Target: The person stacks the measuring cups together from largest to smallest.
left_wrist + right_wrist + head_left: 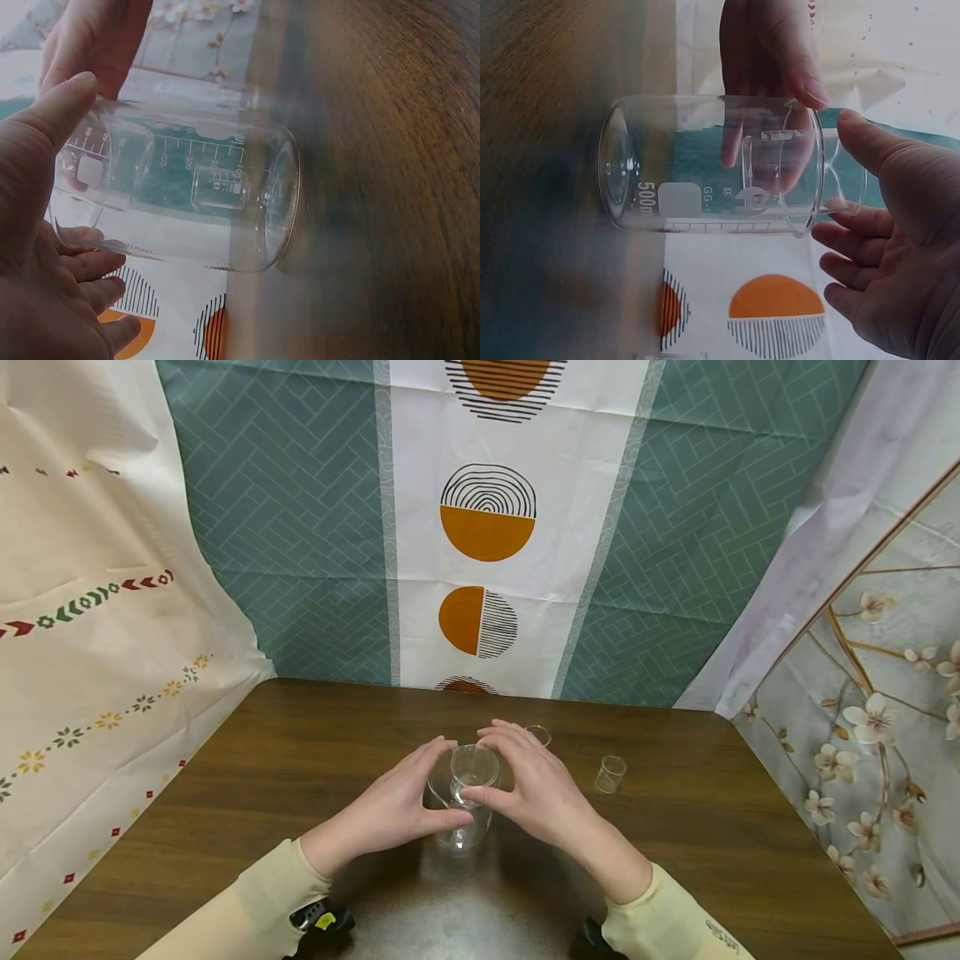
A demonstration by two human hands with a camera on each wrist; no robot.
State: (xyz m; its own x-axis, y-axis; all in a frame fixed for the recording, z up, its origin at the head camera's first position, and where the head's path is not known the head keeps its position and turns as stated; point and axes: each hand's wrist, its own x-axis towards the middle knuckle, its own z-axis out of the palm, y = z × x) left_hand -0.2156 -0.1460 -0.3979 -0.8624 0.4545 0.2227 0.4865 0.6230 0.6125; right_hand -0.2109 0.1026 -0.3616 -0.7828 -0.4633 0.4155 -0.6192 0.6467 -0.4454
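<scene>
A large clear glass beaker (pixel 682 165) marked 500 stands upright on the table. My left hand (pixel 390 802) grips it near the rim, thumb on the near side and fingers round the far side. My right hand (pixel 536 781) holds a smaller glass beaker (pixel 475 766) between thumb and fingers. The lower part of this small beaker is inside the large one's mouth, while its rim stands out above, as the right wrist view shows. White graduations show on both beakers in the left wrist view. The far fingers are partly hidden in the head view.
Right of my hands, a small glass beaker (pixel 611 774) stands on the brown wooden table (pixel 315 718). Another clear glass piece (pixel 537 735) is behind my right hand, mostly covered by it. Patterned cloths hang at the back (pixel 315 527) and along both sides.
</scene>
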